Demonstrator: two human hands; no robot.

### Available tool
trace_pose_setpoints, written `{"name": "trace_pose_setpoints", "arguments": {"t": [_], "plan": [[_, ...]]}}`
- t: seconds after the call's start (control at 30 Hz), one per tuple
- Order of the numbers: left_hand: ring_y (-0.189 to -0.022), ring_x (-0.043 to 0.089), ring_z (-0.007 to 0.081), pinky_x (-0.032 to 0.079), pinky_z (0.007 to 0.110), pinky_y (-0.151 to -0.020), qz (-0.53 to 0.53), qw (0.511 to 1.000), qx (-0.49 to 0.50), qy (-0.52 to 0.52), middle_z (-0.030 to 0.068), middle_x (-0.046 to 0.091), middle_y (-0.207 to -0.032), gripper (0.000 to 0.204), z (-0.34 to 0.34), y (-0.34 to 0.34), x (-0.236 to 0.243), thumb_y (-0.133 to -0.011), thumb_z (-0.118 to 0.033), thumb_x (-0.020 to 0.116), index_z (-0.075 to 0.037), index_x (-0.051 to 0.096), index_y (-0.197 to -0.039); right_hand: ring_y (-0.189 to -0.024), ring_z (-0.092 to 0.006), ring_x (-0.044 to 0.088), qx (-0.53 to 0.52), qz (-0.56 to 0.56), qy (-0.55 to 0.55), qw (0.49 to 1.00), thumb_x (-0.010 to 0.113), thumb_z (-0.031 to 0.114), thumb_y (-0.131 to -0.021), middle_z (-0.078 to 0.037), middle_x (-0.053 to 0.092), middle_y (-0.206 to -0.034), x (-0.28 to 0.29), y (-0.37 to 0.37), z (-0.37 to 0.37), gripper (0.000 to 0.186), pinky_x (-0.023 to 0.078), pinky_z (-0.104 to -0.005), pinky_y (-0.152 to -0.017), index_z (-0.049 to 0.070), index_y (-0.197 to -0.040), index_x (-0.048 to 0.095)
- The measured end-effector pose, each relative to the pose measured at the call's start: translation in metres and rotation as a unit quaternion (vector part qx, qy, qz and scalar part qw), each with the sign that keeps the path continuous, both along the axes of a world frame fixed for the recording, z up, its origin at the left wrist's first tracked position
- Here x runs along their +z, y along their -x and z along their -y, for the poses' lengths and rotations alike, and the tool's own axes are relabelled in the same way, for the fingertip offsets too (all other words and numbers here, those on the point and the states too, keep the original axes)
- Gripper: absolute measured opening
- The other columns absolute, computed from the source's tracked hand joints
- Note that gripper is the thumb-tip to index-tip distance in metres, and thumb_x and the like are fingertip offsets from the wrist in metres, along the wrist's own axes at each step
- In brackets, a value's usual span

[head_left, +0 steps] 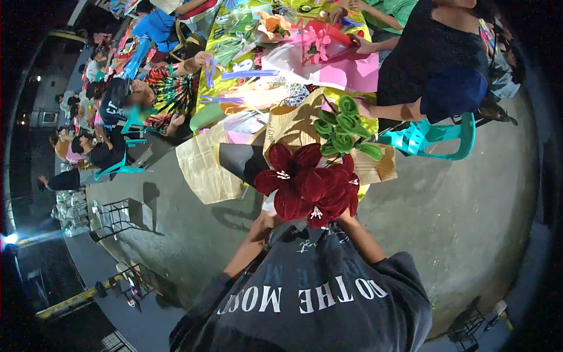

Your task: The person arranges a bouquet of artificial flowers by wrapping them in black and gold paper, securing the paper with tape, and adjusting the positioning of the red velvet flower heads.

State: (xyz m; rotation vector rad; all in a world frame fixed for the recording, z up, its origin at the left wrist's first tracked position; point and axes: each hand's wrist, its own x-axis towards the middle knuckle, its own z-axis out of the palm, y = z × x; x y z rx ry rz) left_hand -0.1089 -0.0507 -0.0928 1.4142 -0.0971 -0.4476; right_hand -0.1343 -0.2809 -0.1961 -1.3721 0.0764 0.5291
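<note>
A bunch of dark red fuzzy pipe-cleaner flowers (311, 185) with white stamens is held up in front of my chest, at the near end of the table. My left hand (269, 216) reaches in under its left side, beside a bit of white material. From the right, my right hand (346, 218) comes in beneath the petals. Both hands look closed round the bunch's lower part, though the blossoms hide most of the fingers and the stems. Just beyond the blossoms are green coiled pipe-cleaner pieces (343, 132) on dark stems, near another person's hand.
Brown printed wrapping paper (208, 167) and a black sheet (242, 163) overhang the near end of the yellow-covered table (370, 126). Pink paper (358, 73) and purple strips (251, 74) lie farther back. People work along both sides. A teal chair (437, 138) stands at right.
</note>
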Motion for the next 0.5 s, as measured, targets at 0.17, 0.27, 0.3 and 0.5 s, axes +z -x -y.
{"name": "trace_pose_setpoints", "arguments": {"t": [0.17, 0.27, 0.3, 0.5], "plan": [[-0.127, 0.048, 0.0311, 0.035, 0.044, -0.11, 0.091, 0.991, -0.008, -0.094, 0.015, 0.051, -0.137, 0.056, 0.007, 0.004, 0.019, -0.087, -0.024, 0.061, -0.005, 0.046, -0.137, -0.13, -0.0246, 0.046, 0.014, -0.006, -0.009, 1.0, 0.076, 0.043, -0.079, -0.009, 0.053, -0.138, -0.004, 0.002, -0.004, 0.061, 0.032, -0.0389, -0.112, 0.009, -0.125, 0.058], [-0.128, 0.047, 0.0317, 0.033, 0.043, -0.111, 0.139, 0.982, -0.018, -0.125, 0.0151, 0.051, -0.137, 0.058, 0.015, -0.003, 0.035, -0.084, -0.026, 0.063, -0.006, 0.047, -0.136, -0.13, -0.0246, 0.046, 0.009, -0.016, -0.016, 1.0, 0.076, 0.043, -0.079, -0.009, 0.052, -0.138, -0.008, 0.003, 0.001, 0.061, 0.032, -0.0389, -0.112, 0.009, -0.126, 0.057], [-0.128, 0.046, 0.0319, 0.032, 0.043, -0.111, 0.154, 0.979, -0.018, -0.131, 0.0151, 0.051, -0.136, 0.058, 0.017, -0.004, 0.042, -0.083, -0.026, 0.064, -0.006, 0.047, -0.135, -0.13, -0.0246, 0.046, 0.008, -0.02, -0.019, 1.0, 0.076, 0.043, -0.079, -0.009, 0.052, -0.138, -0.01, 0.003, 0.002, 0.061, 0.032, -0.0389, -0.112, 0.009, -0.126, 0.057], [-0.125, 0.045, 0.0404, 0.032, 0.046, -0.109, 0.19, 0.975, 0.025, -0.114, 0.0202, 0.05, -0.134, 0.058, 0.029, 0.008, 0.11, -0.077, -0.019, 0.064, -0.003, 0.05, -0.131, -0.13, -0.0246, 0.046, 0.01, -0.023, -0.028, 0.999, 0.076, 0.042, -0.079, -0.009, 0.052, -0.138, -0.015, -0.005, 0.016, 0.063, 0.032, -0.0389, -0.112, 0.008, -0.128, 0.055]]}}
